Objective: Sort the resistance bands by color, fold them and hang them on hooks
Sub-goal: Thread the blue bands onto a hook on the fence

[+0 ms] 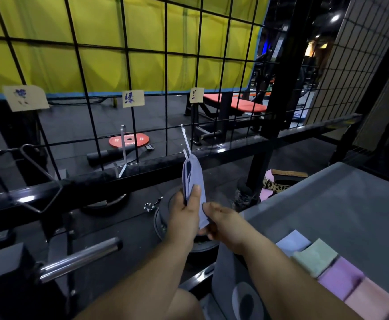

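Nearest, at lower right, four folded bands are lying in a row on the grey table (350, 204): a pink band (369, 299), a purple band (339, 278), a green band (313, 256) and a pale blue band (290, 242), each touching the next.

Beyond them, I am holding the folded blue band (194, 181) upright with both hands. My left hand (184, 215) is pinching its middle, thumb pressed flat on the front face and fingers curled behind. My right hand (223, 220) is pinching its lower end between thumb and fingers.

The band's top fold is touching the lower bend of the right hook (186, 144); whether it is fully seated I cannot tell.

The middle hook (123, 153) and the left hook (38, 176) are hanging bare on the wire grid (165, 65). Three paper labels (133, 98) are sitting higher on the grid, one above each hook.

Farthest, a yellow curtain (50, 65) is hanging behind the grid.
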